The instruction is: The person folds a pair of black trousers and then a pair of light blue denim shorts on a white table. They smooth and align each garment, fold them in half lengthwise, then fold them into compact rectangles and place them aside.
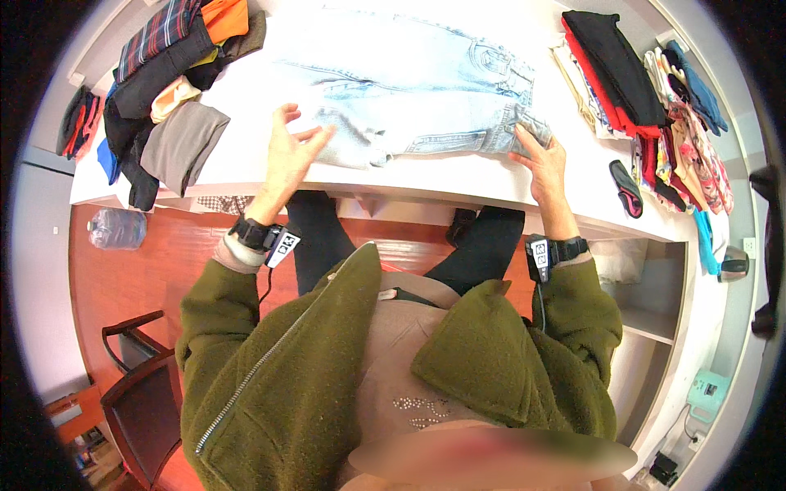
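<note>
A pair of light-blue denim jeans (430, 116) lies across the white tabletop before me, its waistband to the right and its legs running left. My right hand (543, 162) grips the near corner of the waistband, with the thumb on top of the denim. By the near leg is my left hand (295, 144), fingers apart and holding nothing; whether the thumb touches the cloth I cannot tell. The near leg is rumpled, and bright glare washes out part of the far leg.
Several folded clothes, including a grey garment (184, 144), are heaped at the left. At the right stand stacks with black trousers (614, 67) and floral clothing (700, 159). A dark chair (141, 411) and a large plastic bottle (118, 229) are on the floor at left.
</note>
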### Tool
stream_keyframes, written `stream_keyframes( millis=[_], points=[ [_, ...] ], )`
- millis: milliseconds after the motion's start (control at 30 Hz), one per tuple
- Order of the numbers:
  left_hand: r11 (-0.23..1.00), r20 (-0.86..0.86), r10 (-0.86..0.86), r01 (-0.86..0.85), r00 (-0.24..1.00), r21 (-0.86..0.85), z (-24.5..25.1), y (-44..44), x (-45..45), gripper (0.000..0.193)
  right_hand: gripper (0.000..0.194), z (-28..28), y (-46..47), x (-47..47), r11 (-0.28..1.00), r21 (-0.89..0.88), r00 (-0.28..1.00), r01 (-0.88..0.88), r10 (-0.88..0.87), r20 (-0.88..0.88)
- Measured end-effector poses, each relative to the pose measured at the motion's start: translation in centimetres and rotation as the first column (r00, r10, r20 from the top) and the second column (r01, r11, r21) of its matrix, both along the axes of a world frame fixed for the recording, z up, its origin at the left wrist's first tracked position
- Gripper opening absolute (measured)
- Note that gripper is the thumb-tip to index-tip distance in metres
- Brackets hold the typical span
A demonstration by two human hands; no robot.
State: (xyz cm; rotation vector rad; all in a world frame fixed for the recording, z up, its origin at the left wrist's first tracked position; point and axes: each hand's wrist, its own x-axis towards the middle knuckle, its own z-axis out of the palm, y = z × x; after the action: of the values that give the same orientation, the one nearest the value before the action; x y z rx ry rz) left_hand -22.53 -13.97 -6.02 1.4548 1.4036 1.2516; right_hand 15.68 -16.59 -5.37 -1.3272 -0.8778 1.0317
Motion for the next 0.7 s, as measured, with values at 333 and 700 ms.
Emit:
stream_keyframes(
  millis=[333,700],
  points=[
    [0.886,-0.846,0.071,0.355,0.529,0.297,-3.2,0.3,5.5,0.044,0.04,0.0,1.1,-0.3,0.999,0.013,0.994,0.043,-0.045,0.097],
    [0.896,-0.568,-0.353,0.444,0.744,0.024,-0.1,1.4,0.7,0.02,0.036,1.3,2.4,1.0,0.998,0.049,0.996,-0.047,0.043,0.079]
  ],
)
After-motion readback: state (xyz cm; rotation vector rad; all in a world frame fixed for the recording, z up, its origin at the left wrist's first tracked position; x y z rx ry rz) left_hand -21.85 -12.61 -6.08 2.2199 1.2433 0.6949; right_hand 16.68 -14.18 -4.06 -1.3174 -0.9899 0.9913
